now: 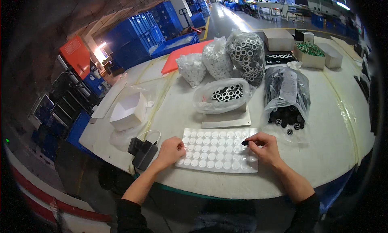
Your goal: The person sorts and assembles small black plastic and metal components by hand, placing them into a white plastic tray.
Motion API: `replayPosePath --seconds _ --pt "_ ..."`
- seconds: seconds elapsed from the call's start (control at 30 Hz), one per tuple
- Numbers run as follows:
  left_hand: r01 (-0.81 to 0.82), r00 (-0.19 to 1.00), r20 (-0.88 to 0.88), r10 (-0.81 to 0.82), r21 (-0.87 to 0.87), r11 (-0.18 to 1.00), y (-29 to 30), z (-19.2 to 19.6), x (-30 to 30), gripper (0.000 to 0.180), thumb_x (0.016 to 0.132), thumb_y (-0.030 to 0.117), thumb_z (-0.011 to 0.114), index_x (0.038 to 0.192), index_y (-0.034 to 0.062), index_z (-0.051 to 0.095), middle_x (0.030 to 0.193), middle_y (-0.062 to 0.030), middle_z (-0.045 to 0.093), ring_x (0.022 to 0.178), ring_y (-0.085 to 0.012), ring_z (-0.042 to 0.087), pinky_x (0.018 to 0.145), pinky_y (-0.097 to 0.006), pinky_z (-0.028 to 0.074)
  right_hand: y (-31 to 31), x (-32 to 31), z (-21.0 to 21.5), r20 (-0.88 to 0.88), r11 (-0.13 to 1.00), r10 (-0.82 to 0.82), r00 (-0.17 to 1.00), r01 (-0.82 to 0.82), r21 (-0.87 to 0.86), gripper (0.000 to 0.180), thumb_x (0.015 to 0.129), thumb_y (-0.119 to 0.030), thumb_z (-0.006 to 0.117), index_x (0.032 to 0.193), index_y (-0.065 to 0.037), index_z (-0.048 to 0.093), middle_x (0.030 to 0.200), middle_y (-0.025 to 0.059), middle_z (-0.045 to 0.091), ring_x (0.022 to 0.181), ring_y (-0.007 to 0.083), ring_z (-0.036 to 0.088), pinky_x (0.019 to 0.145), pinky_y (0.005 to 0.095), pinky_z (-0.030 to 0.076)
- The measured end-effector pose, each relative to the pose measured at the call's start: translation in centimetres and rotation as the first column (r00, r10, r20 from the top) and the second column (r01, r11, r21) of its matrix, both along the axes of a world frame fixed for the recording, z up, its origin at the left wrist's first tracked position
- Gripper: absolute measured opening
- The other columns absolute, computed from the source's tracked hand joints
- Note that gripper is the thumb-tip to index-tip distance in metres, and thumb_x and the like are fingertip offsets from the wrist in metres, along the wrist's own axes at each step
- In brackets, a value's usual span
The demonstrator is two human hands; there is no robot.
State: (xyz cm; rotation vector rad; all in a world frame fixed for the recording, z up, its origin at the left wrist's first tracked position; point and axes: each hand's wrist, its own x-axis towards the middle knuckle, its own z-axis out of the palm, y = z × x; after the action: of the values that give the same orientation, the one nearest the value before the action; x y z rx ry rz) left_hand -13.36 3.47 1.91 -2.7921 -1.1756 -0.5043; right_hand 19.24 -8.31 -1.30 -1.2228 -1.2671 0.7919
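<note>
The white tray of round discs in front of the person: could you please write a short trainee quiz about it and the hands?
1. True or false: the left hand rests at the left edge of the white tray.
2. What does the right hand pinch?
A. a small black part
B. a green cap
C. a white box
3. Fill in: the clear bag of black parts lies to the tray's upper ____.

Key: 1 true; 2 A, the small black part; 3 right.
</note>
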Motion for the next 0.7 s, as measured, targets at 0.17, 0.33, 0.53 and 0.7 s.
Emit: replayPosePath --seconds 0.17,0.33,0.53,0.7 --pt "-0.136 0.745 0.478 0.466 -0.574 0.807 1.3 0.6 -2.2 0.007 0.078 0.003 0.056 0.079 -0.0024 0.059 0.065 -0.0101 0.063 0.063 -0.0142 0.063 0.052 -0.026 0.047 0.3 0.2 -0.7 -0.269 0.994 -0.007 0.963 -0.022 -0.106 0.015 0.079 -0.005 0.063 0.089 0.005 0.067 0.074 0.0084 0.067 0.062 0.0106 0.061 0.058 0.0218 0.049" --pt "0.400 0.533 0.787 0.312 -0.559 0.726 -2.9 1.8 4.8 0.008 0.086 0.000 0.054 0.092 -0.0063 0.056 0.086 -0.0124 0.066 0.077 -0.0188 0.066 0.065 -0.026 0.054 0.1 -0.1 -0.5 -0.356 0.983 0.017 0.934 -0.081 -0.165 0.019 0.079 -0.007 0.064 0.089 0.010 0.064 0.072 0.0123 0.066 0.062 0.0138 0.063 0.058 0.0257 0.053" --pt "0.502 0.563 0.764 0.315 -0.619 0.604 -5.9 0.7 12.7 0.010 0.087 0.002 0.057 0.093 -0.0051 0.059 0.087 -0.0108 0.067 0.078 -0.0166 0.066 0.069 -0.027 0.054 0.5 -0.7 -0.5 -0.418 0.982 -0.019 0.908 -0.062 -0.179 0.017 0.083 -0.006 0.063 0.091 0.009 0.063 0.076 0.0139 0.066 0.067 0.0175 0.066 0.060 0.0270 0.056" --pt "0.479 0.552 0.832 0.057 -0.372 0.795 -5.0 -2.1 15.1 0.010 0.083 0.008 0.064 0.087 -0.0011 0.064 0.078 -0.0045 0.066 0.067 -0.0118 0.061 0.064 -0.023 0.050 0.4 -0.4 -1.1 -0.402 0.982 0.003 0.916 -0.079 -0.172 0.016 0.085 -0.005 0.062 0.093 0.009 0.062 0.080 0.0145 0.066 0.071 0.0196 0.067 0.061 0.0289 0.057"
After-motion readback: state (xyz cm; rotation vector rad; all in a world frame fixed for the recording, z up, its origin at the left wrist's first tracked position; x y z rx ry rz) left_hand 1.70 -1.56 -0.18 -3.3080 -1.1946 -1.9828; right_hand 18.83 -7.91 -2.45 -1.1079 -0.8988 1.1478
